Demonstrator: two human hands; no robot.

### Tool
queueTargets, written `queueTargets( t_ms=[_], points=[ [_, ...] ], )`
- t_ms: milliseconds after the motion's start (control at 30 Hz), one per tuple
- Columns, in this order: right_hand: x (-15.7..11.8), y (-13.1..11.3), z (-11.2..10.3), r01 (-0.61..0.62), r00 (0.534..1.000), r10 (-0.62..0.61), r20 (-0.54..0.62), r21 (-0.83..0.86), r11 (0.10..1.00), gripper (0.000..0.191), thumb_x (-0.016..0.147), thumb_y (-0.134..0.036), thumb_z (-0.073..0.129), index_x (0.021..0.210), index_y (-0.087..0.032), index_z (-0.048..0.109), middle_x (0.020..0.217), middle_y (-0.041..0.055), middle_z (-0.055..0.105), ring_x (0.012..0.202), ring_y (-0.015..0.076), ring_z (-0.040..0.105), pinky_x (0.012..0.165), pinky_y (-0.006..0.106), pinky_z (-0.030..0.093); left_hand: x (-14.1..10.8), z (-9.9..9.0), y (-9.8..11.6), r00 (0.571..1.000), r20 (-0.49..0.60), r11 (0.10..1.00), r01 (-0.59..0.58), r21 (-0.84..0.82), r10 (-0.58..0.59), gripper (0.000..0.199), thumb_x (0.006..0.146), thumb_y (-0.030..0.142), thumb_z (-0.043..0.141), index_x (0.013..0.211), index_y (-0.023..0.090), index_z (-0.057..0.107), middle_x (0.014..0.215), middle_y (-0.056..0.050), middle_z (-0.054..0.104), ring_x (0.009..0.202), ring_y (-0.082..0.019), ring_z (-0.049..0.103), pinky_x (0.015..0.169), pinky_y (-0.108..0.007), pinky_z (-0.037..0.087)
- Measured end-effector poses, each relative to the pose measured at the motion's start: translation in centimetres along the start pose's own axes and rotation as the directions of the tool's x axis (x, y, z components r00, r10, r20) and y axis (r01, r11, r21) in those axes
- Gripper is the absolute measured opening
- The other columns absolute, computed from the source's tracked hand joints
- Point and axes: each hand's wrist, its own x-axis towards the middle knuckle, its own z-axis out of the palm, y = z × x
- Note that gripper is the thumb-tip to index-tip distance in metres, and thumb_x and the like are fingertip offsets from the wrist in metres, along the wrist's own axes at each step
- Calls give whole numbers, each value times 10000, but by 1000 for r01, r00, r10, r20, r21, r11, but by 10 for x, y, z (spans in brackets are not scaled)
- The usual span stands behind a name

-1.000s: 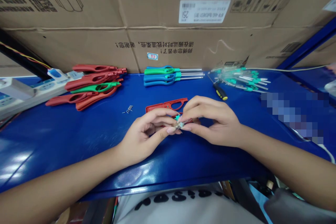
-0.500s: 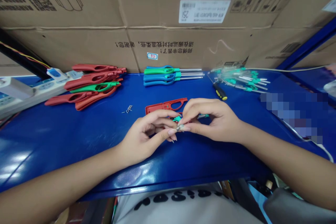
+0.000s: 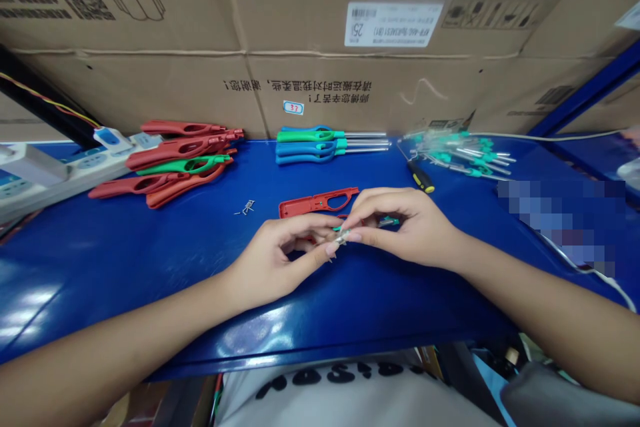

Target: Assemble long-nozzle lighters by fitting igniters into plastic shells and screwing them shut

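My left hand and my right hand meet over the middle of the blue table, fingertips together. Between them is a small clear-and-metal part, pinched by the thumb and fingers of each hand; its exact kind is too small to tell. Just behind my hands lies an open red lighter handle half. Another red piece and some teal bits show partly beneath my fingers. A teal-tipped metal piece appears behind my right thumb.
Red and green lighter handles lie at the left beside a white power strip. Several screws sit nearby. Assembled blue and green lighters, a screwdriver and a pile of metal tubes with teal ends line the back.
The small part has turned slightly between my fingertips, and less of the teal piece behind it shows. My hands stay in nearly the same place.
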Motion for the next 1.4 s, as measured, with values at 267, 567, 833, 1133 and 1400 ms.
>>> queueTargets(
  t_ms=[267,567,833,1133,1400],
  points=[
    [1,2,1,-103,994,102,-29,-33,994,216,948,-355,620,928,-171,732,845,45,695,660,115,584,580,243,456,3,-3,1,1000,-8,994,-18,106,19,194,906,200,685,1089,182,746,1023,-68,791,804,-174,762,761,-292,648],
    [0,4,-1,73,997,-73,8,-82,994,99,924,-229,654,986,-195,722,894,39,698,712,122,608,650,263,503,3,-7,-1,1000,-14,998,-10,56,11,187,931,221,666,1096,197,750,1067,-54,789,930,-191,758,861,-311,626],
    [-1,12,-1,36,998,-45,-47,-168,985,156,936,-217,615,1072,-190,686,928,41,676,664,109,567,620,258,469,7,-18,5,995,-99,983,32,181,-14,196,892,320,717,1041,201,762,1037,-55,791,891,-205,750,786,-305,616],
    [-4,24,8,149,972,-31,234,-509,848,93,934,-245,638,1006,-212,687,1111,62,666,919,177,649,733,284,467,11,-26,4,961,-39,927,275,254,-274,277,829,418,735,946,167,750,823,-59,763,742,-199,707,675,-309,583],
    [3,26,12,-170,984,178,23,-205,964,47,900,-213,647,879,-172,657,711,-11,604,542,83,488,526,224,384,11,-24,1,923,-20,902,380,207,-384,269,828,387,719,964,156,735,860,-63,746,782,-199,677,723,-321,551]
  ],
)
